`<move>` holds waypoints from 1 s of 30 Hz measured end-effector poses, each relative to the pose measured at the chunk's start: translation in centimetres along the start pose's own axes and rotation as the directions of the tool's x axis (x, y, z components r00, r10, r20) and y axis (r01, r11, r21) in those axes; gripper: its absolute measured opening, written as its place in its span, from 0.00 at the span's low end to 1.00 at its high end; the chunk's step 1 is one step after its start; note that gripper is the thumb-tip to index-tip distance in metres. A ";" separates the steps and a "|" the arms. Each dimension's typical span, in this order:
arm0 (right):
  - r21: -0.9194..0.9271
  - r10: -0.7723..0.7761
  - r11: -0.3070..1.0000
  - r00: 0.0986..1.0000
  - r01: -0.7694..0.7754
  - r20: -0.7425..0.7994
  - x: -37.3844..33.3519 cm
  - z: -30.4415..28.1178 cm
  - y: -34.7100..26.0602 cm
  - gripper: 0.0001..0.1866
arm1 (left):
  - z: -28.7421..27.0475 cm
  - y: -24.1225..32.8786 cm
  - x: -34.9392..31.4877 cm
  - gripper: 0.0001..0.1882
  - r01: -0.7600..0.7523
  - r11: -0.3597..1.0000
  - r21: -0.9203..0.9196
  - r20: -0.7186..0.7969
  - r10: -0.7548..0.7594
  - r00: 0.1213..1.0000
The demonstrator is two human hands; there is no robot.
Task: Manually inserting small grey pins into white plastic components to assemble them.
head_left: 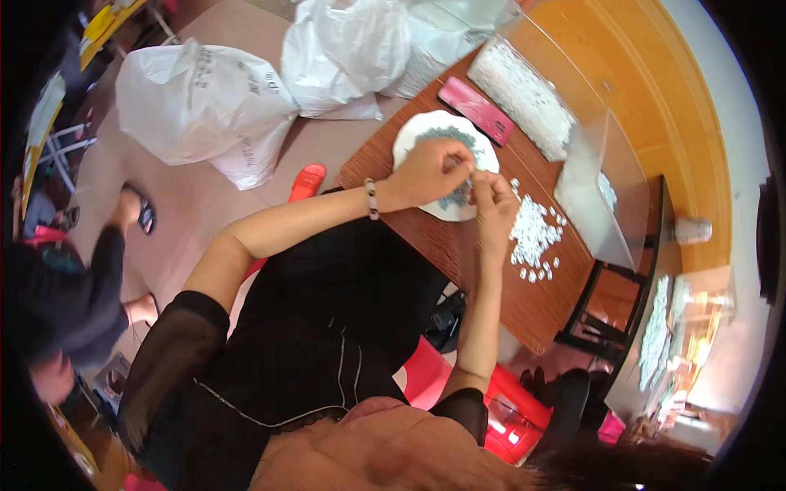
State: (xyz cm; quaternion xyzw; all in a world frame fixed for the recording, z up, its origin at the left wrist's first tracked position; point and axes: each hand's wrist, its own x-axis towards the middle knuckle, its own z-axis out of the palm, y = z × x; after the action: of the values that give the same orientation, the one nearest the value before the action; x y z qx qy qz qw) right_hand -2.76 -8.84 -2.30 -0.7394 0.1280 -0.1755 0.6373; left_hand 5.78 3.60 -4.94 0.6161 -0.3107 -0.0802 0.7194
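Over a white scalloped plate (404, 147), my left hand (427, 172) is closed in a pinch, with a beaded bracelet (372, 199) at its wrist. My right hand (494, 209) pinches too, its fingertips meeting those of the left at the plate's right side. Whatever small thing sits between the fingers is too tiny to make out. Small grey-green pieces (452, 133) lie heaped on the plate, partly hidden by my hands. Just right of my right hand, many small white pieces (534, 237) are spread loosely on the brown wooden table (426, 237).
A pink phone or flat box (476, 110) lies beyond the plate. Farther back is a long clear bag of white pieces (524, 96), near a transparent panel (610, 188). Large white sacks (205, 102) stand on the floor at left. Another person (74, 303) sits at far left.
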 end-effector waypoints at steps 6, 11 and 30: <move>-0.244 -0.190 0.955 0.980 0.169 -0.066 0.2 0.6 0.8 0.08 | 0.1 -0.9 0.5 0.07 0.134 0.988 -0.076 0.082 -0.128 0.988; -0.361 -0.260 0.904 0.965 0.230 -0.034 -0.1 0.7 -0.1 0.06 | -0.1 -0.1 0.8 0.09 0.220 0.973 -0.063 0.176 -0.206 0.963; -0.242 -0.078 0.968 0.997 0.071 -0.022 1.9 -0.8 1.9 0.12 | -1.1 -1.0 2.5 0.21 0.508 0.856 -0.092 0.307 -0.461 0.833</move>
State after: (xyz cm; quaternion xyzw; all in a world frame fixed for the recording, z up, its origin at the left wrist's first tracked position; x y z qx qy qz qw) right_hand -1.26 -10.61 -3.89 -0.8126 0.1305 -0.1941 0.5339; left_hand 8.62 3.10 -5.03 0.5940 -0.2321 -0.3709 0.6751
